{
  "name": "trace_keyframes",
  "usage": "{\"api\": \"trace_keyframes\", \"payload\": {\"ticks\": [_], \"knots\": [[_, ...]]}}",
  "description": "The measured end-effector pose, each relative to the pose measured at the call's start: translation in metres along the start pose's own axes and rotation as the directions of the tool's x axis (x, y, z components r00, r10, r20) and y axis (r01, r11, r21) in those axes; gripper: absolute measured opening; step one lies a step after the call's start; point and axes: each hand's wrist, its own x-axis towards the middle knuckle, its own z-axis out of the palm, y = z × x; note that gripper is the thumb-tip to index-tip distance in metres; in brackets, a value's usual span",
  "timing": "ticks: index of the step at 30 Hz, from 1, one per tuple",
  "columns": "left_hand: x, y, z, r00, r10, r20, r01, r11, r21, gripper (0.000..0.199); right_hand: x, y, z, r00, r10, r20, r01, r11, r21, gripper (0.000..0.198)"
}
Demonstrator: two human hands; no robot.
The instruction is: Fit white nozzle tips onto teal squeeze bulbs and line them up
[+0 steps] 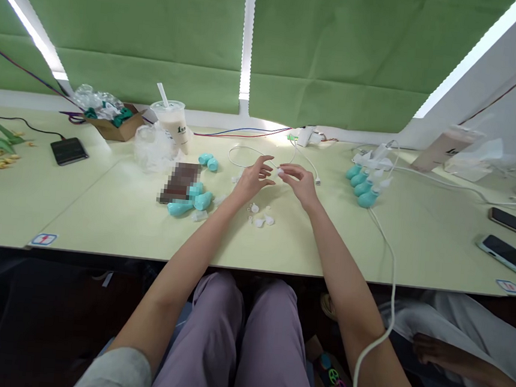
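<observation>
White piece [280,171], qty 1: pinched between the thumb and fingertips of the right hand [301,184], above the desk [115,223], roughly midway between near and far edges. Fingertip hold probably because it's too small for a full grip. Left hand [254,178] just beside it: fingers spread, thumb apart, nothing visible in them. Likely held close so both hands can work the piece.

Loose white pieces [269,220]: three bigger ones plus some bits too tiny to count. They lie nearside of the hands, toward the near edge, presumably for short reach.

Loose teal bulbs [203,201]: five I can make out, left of the hands; two nearer the far edge, three by one pixelated dark slab [180,178].

White-tipped teal bulbs [368,198]: four, right of the hands, in a row slanting from far edge toward near. Probably lined up there to avoid mixing with loose ones.

Also one cup [169,116] by the far edge.
</observation>
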Motion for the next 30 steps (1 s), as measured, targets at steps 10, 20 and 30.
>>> {"api": "trace_keyframes", "payload": {"ticks": [10, 20, 30], "knots": [[0.008, -0.017, -0.048, 0.96, -0.182, -0.213, 0.241, 0.924, 0.296, 0.01, 0.003, 0.012, -0.052, 0.996, 0.077, -0.034, -0.072, 0.578, -0.813, 0.011], [0.002, -0.014, -0.051, 0.955, -0.249, -0.161, 0.296, 0.775, 0.558, 0.01, 0.0, 0.018, -0.055, 0.96, 0.243, -0.14, -0.217, 0.327, -0.92, 0.016], [-0.001, -0.01, -0.063, 0.878, -0.371, -0.303, 0.473, 0.575, 0.668, 0.017, 0.003, 0.002, -0.05, 0.968, 0.13, -0.217, -0.252, 0.555, -0.793, 0.033]]}}
